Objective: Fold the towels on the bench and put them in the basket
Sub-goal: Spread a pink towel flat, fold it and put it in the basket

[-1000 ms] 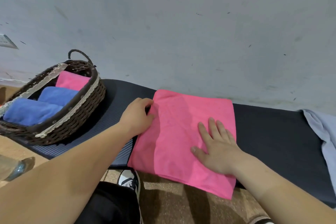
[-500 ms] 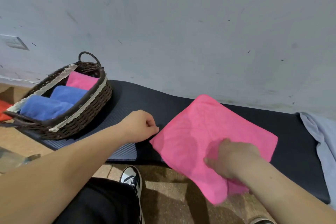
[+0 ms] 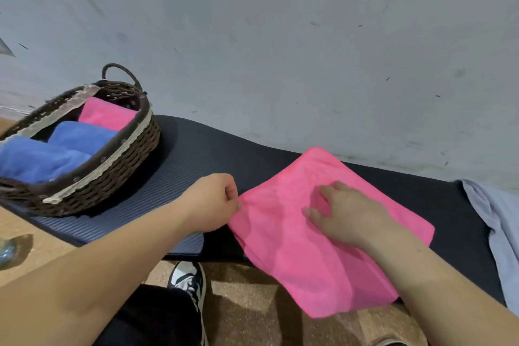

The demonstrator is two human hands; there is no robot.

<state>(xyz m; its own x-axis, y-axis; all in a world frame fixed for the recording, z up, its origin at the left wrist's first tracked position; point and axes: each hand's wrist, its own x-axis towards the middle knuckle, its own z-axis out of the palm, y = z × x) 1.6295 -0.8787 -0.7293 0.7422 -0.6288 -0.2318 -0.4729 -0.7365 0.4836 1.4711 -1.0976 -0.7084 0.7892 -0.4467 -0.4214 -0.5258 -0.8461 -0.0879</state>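
Mid-frame, the left hand (image 3: 213, 202) pinches the pink towel (image 3: 295, 261) by its left corner — the right hand (image 3: 345, 211) rests on it, fingers relaxed.

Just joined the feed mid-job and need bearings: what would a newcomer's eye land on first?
The bright pink cloth towel lies askew on the black padded bench, one corner overhanging the front edge; the left hand pinches its left corner and the right hand rests on top. At left, the dark woven wicker basket holds two blue towels and a folded pink towel.
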